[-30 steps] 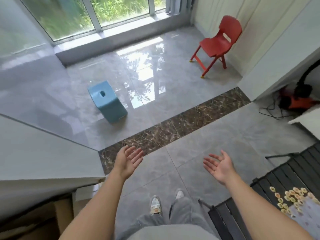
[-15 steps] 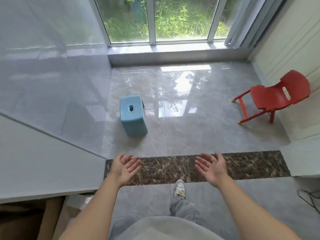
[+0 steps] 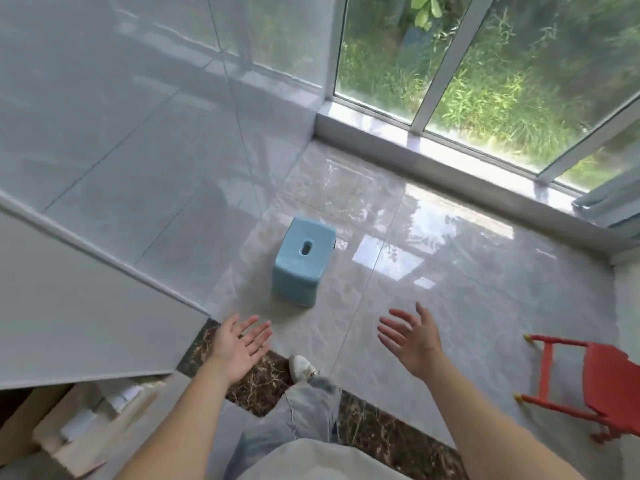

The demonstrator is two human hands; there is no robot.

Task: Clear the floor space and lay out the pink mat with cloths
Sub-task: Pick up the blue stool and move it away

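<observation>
A small light-blue plastic stool [image 3: 303,260] stands on the glossy grey tile floor [image 3: 450,306], just ahead of me. My left hand [image 3: 239,344] is held out, palm up, fingers spread, a little short of the stool's near side and holding nothing. My right hand [image 3: 412,337] is also held out with fingers apart and nothing in it, to the right of the stool. A red plastic chair [image 3: 595,386] stands at the right edge, partly cut off. No pink mat or cloth is in view.
A tiled wall [image 3: 138,133] runs along the left, ending in a white corner [image 3: 86,306]. Tall windows [image 3: 485,81] with a raised sill [image 3: 450,161] close the far side. A dark marble strip [image 3: 381,427] crosses the floor under my foot [image 3: 302,366]. Cardboard boxes [image 3: 76,431] sit at lower left.
I have stepped forward and turned left: the stool is nearer and more central, the red chair has slid to the lower right. Both hands stay open and outstretched.
</observation>
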